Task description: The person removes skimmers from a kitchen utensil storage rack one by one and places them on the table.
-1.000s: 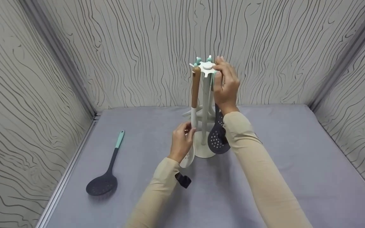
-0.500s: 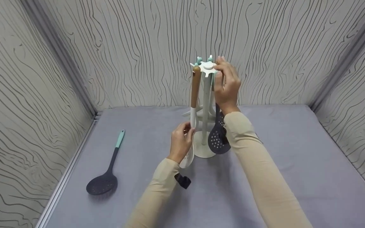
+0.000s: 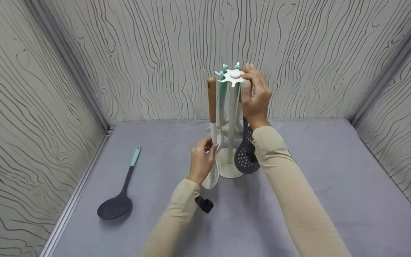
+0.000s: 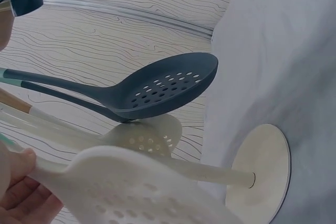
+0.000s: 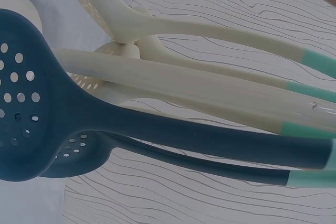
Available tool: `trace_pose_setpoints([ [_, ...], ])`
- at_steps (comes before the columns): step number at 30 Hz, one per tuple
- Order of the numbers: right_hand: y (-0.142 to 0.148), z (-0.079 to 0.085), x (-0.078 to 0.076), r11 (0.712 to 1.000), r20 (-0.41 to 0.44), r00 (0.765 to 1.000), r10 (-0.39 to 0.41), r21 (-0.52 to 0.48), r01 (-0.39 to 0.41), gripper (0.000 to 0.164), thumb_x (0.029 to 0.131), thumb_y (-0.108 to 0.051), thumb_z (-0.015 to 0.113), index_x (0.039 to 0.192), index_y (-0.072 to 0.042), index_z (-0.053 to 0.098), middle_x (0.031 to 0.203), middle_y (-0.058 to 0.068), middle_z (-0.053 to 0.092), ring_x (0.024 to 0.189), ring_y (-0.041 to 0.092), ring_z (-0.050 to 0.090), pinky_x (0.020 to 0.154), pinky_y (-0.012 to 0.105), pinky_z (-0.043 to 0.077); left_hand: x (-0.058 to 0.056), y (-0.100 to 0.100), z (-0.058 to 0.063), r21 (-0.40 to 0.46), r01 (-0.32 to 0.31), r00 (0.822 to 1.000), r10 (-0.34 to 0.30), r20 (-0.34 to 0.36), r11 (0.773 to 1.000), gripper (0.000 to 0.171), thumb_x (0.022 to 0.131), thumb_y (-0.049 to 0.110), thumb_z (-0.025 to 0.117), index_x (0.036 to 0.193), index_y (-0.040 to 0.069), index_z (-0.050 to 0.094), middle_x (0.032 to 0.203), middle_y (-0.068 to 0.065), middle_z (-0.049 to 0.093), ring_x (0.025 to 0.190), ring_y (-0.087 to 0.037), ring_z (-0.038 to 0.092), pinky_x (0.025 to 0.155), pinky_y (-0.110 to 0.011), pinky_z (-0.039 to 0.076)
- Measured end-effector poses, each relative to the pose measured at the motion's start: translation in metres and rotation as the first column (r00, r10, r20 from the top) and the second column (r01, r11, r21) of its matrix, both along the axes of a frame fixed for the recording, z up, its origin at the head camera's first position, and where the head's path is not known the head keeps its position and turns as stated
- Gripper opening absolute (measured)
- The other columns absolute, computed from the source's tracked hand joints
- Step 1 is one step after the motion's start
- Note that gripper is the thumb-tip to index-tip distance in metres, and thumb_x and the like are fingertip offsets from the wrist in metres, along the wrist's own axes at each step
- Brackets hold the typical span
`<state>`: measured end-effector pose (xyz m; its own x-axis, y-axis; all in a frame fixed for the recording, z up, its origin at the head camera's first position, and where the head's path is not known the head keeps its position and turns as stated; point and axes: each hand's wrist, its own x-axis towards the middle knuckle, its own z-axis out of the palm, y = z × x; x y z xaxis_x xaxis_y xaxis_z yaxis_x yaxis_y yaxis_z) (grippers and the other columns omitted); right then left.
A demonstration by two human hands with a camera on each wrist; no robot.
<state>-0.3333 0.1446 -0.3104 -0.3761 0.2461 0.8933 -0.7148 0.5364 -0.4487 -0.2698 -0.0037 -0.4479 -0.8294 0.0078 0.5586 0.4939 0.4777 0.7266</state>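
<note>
- Hands: two. Left hand (image 3: 201, 160) pinches the neck of a white spoon (image 3: 212, 125) between thumb and fingers, mid-frame in the head view. Right hand (image 3: 257, 96), upper centre, holds the right edge of the top of a rack (image 3: 232, 117), fingers and thumb bent round it.
- White spoon: one in hand, brown handle, near upright, just left of the rack; handle end apart from the hook arms.
- Rack: one, at centre, upright on a grey cloth (image 3: 351, 200).
- Loose skimmer: one, dark with a green grip, flat at lower left. Skimmer (image 3: 116, 205) well apart from both hands.
- On the rack, counted in the right wrist view: two dark slotted spoons (image 5: 152, 123) and three pale utensils (image 5: 226, 34), all green-gripped. In the head view the right arm covers part of the dark pair.
- Left wrist view only: held spoon's pierced bowl at close range, lower middle; in the head view the hand covers part of it.
- Same view, left edge: a brown handle (image 4: 13, 99) behind the post; owner cannot be told.
- Head view only: the loose skimmer and the rack's star-shaped top.
</note>
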Motion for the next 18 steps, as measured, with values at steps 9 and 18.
trace_pose_setpoints([
  [9, -0.002, 0.001, 0.001, 1.000, 0.002, 1.000, 0.001, 0.008, -0.001, 0.025, 0.090, -0.008, 0.045, 0.091, 0.006, 0.066, 0.119, 0.021, 0.068, 0.123, 0.035, 0.059, 0.114, 0.036, 0.043, 0.000, -0.005, -0.003, 0.025, 0.006, 1.000, -0.007, 0.025, 1.000, 0.020, 0.092, 0.009, 0.062, 0.108, -0.004, 0.064, 0.095, -0.017, 0.070, 0.091, -0.026, 0.070, 0.083, -0.029, 0.061],
  [18, 0.000, 0.001, 0.001, 1.000, 0.000, 1.000, 0.004, 0.007, -0.004, 0.026, 0.090, -0.009, 0.046, 0.092, 0.006, 0.066, 0.118, 0.022, 0.067, 0.123, 0.035, 0.059, 0.115, 0.035, 0.043, -0.001, -0.014, -0.012, 0.022, -0.003, 0.998, 0.001, 0.070, 1.000, 0.021, 0.092, 0.006, 0.061, 0.109, -0.005, 0.064, 0.096, -0.019, 0.070, 0.092, -0.028, 0.070, 0.084, -0.032, 0.061],
])
